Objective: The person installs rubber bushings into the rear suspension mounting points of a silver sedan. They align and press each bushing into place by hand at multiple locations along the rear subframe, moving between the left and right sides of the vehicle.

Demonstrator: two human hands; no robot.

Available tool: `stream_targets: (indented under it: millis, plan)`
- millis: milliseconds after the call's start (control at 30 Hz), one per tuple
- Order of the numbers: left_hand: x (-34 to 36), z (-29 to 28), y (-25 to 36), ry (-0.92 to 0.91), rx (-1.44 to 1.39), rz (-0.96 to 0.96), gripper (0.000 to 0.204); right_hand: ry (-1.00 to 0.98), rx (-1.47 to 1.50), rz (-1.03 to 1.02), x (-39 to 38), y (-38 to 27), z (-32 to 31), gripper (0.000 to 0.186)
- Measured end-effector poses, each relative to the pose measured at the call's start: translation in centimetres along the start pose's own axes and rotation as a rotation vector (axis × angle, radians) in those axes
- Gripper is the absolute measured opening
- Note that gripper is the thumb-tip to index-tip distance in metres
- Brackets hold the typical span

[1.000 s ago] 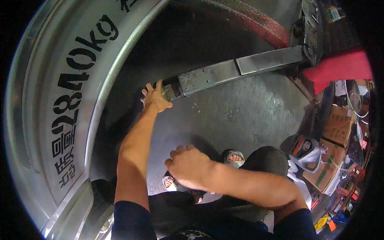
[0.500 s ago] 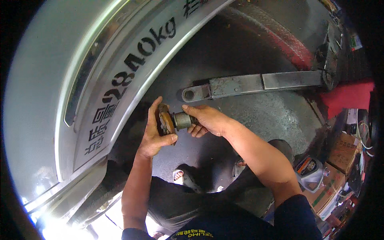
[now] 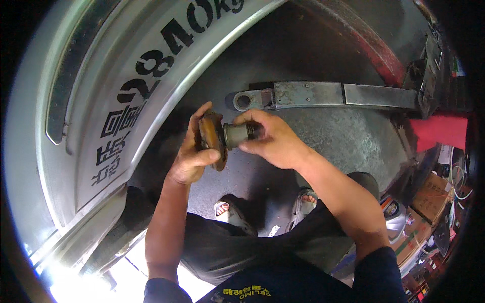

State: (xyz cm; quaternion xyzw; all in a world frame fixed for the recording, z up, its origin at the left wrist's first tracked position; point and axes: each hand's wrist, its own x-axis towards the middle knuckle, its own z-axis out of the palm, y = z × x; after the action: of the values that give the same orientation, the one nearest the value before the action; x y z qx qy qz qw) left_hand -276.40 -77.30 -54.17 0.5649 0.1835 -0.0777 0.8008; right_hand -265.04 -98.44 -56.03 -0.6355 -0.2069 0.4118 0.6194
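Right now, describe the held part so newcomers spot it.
Find the big pale lettered panel. To its right, between left hand and right hand, a brown disc meets a grey cylinder. Unlike the long metal arm beyond, it's short and round.

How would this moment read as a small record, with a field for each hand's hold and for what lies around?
Left grip: on the brown disc, thumb across its face
Right grip: around the grey cylinder, at the end away from the disc
Disc and cylinder: end to end; whether joined, cannot tell
Beyond the hands: steel arm with a ring-shaped end
Left side: pale panel with dark lettering
Right side: red sheet, grey jug, cardboard box
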Motion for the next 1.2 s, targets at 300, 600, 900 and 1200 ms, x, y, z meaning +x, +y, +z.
stream_targets:
  millis: [300,600,900,1200]
  plan:
    - [0.4,-0.5,-0.1,-0.019,-0.025,-0.021,0.133,-0.02,0.096,0.337,0.2,0.6,-0.6,0.019]
    - [0.3,-1.2,-0.1,-0.038,-0.055,-0.01,0.132,0.039,0.234,0.369,0.2,0.6,-0.1,0.042]
    - [0.1,-1.1,0.1,-0.041,-0.022,-0.031,0.13,0.081,0.209,0.269,0.4,1.6,0.3,0.04]
    - [0.3,-1.1,0.4,-0.05,-0.173,-0.056,0.128,0.342,0.111,-0.22,-0.7,0.9,2.3,0.042]
